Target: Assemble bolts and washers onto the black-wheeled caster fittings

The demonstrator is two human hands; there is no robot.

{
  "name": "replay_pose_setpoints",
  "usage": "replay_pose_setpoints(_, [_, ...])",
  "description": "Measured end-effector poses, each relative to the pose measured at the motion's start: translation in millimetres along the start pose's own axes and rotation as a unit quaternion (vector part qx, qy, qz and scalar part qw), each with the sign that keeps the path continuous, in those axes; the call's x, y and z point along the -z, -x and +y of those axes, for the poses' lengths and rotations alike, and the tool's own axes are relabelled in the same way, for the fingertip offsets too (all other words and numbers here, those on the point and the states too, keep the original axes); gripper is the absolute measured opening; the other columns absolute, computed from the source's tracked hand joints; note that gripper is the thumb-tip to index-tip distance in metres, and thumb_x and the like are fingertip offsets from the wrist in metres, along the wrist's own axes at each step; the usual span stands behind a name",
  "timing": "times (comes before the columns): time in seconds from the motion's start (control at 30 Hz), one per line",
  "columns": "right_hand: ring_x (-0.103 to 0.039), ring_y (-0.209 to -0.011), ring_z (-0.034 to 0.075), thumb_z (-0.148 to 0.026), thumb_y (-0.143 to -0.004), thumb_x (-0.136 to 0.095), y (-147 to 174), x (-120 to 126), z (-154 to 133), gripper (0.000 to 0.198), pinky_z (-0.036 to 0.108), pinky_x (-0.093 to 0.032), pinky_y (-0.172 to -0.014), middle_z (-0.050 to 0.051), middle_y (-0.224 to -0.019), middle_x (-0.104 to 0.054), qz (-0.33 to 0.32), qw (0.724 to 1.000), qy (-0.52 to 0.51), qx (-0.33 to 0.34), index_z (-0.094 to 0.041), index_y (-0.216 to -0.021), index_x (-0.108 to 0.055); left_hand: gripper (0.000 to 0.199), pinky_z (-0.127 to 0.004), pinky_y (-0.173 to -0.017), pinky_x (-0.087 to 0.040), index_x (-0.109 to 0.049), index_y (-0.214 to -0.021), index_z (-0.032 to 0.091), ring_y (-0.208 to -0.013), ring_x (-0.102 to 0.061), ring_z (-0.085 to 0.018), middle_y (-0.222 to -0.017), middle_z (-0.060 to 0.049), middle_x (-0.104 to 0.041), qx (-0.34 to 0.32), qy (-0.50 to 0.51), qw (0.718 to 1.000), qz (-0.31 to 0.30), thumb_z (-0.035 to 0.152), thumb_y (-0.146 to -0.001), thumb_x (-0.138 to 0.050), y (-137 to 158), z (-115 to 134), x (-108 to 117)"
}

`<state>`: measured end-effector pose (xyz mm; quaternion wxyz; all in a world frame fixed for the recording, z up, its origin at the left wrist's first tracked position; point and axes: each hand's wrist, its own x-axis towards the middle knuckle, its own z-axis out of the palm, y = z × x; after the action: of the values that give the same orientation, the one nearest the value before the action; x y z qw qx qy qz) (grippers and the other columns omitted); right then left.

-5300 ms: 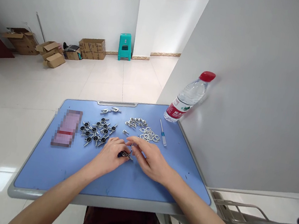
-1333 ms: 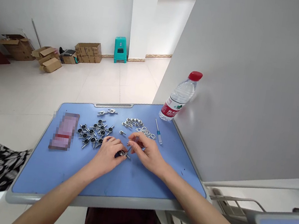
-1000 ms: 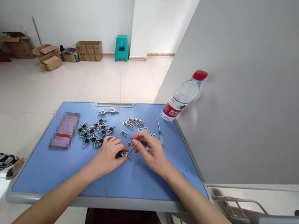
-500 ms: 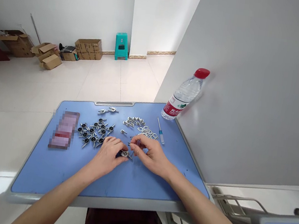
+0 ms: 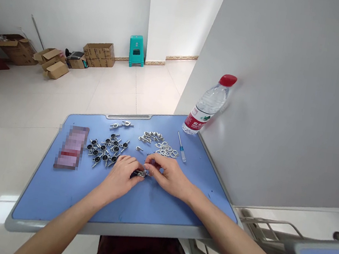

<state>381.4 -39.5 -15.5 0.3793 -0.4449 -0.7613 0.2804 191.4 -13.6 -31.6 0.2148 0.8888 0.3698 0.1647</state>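
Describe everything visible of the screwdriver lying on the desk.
The screwdriver has a slim, metallic shaft and a plastic-looking handle, part blue, part clear. It lies on the blue desktop, handle towards the camera, right of the flat metal plates; nothing else visibly touches it. Its tip is too small to judge.

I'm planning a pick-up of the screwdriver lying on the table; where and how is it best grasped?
Probably by its clear-and-blue handle, with the right hand coming from above and the near side. The screwdriver lies flat, handle toward the person, thin shaft pointing away. Flat metal plates sit close on its left, so its right side looks freer.
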Motion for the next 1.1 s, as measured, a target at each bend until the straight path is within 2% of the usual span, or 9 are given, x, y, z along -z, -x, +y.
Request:
replay_pose_setpoints(0.17, [-0.058,-0.06,0.013,-0.03,-0.095,-0.05,2.2,2.0,1.0,0.015,0.025,-0.048,-0.058,0.0,-0.07,-0.061,0.057,0.996,-0.063,-0.004,-0.02,-0.086,-0.056,0.003,-0.038,-0.084,-0.042,-0.062,-0.087,0.02,-0.086,-0.059,-0.021,-0.087,-0.001,-0.066,0.012,0.013,1.0,-0.005,0.017,-0.086,-0.061,-0.1,2.3,1.4])
replay_pose_setpoints(0.27, [-0.061,-0.062,0.013,-0.031,-0.095,-0.051,3.2,2.1,2.8,0.014,0.026,-0.05,-0.06,0.001,-0.075,-0.062,0.083,0.994,-0.065,-0.004,-0.02,-0.089,-0.057,0.005,-0.038,-0.085,-0.041,-0.062,-0.088,0.02,-0.085,-0.059,-0.02,-0.086,0.0,-0.066,0.014,0.015,1.0,-0.005,0.015,-0.085,-0.062,-0.1,3.9,2.2])
replay_pose_setpoints(0.7, [-0.055,-0.061,0.013,-0.022,-0.094,-0.049,1.7,-1.0,3.2,0.01,0.025,-0.045,-0.06,0.0,-0.072,-0.06,0.067,0.996,-0.015,0.053,-0.02,-0.089,-0.056,0.008,-0.037,-0.083,-0.041,-0.062,-0.088,0.019,-0.087,-0.059,-0.021,-0.087,0.0,-0.066,0.01,0.011,1.0,-0.002,0.014,-0.083,-0.067,0.8,3.4,1.3])
replay_pose_setpoints(0.8, [-0.058,-0.067,0.014,-0.021,-0.096,-0.047,1.1,2.4,1.9,0.011,0.026,-0.047,-0.064,0.002,-0.079,-0.064,0.047,0.997,-0.008,0.056,-0.02,-0.1,-0.057,0.008,-0.037,-0.083,-0.041,-0.062,-0.087,0.019,-0.087,-0.059,-0.02,-0.086,0.0,-0.065,0.008,0.01,1.0,-0.002,0.015,-0.083,-0.066,0.8,3.1,1.2])
replay_pose_setpoints(0.9, [-0.061,-0.079,0.016,-0.019,-0.097,-0.044,0.4,6.8,0.9,0.023,0.03,-0.05,-0.072,0.005,-0.091,-0.065,0.019,0.998,-0.002,0.065,-0.022,-0.117,-0.055,0.007,-0.037,-0.083,-0.041,-0.062,-0.086,0.019,-0.086,-0.058,-0.02,-0.086,0.0,-0.065,0.007,0.012,1.0,0.001,0.014,-0.084,-0.065,0.4,3.2,1.5])
replay_pose_setpoints(0.97, [-0.06,-0.081,0.017,-0.018,-0.098,-0.042,-0.4,7.2,2.1,0.029,0.031,-0.051,-0.074,0.005,-0.092,-0.064,0.01,0.996,0.004,0.087,-0.023,-0.124,-0.052,0.007,-0.037,-0.083,-0.041,-0.062,-0.087,0.019,-0.085,-0.058,-0.02,-0.085,0.001,-0.065,0.009,0.013,1.0,0.001,0.013,-0.084,-0.064,0.0,3.7,1.9])
replay_pose_setpoints(1.03, [-0.059,-0.078,0.016,-0.016,-0.098,-0.041,-1.5,4.5,5.6,0.03,0.029,-0.051,-0.071,0.004,-0.09,-0.063,0.024,0.992,0.021,0.121,-0.024,-0.126,-0.052,0.008,-0.037,-0.083,-0.041,-0.062,-0.087,0.019,-0.085,-0.058,-0.02,-0.084,0.001,-0.064,0.011,0.013,1.0,-0.001,0.012,-0.083,-0.063,-0.1,4.3,2.1])
replay_pose_setpoints(1.1, [-0.059,-0.073,0.016,-0.017,-0.098,-0.044,-2.9,-0.7,10.3,0.027,0.028,-0.05,-0.066,0.004,-0.087,-0.064,0.065,0.985,0.059,0.146,-0.023,-0.123,-0.054,0.009,-0.037,-0.083,-0.041,-0.062,-0.087,0.019,-0.085,-0.057,-0.02,-0.084,0.001,-0.064,0.011,0.012,1.0,-0.003,0.011,-0.083,-0.063,-0.2,4.9,2.2])
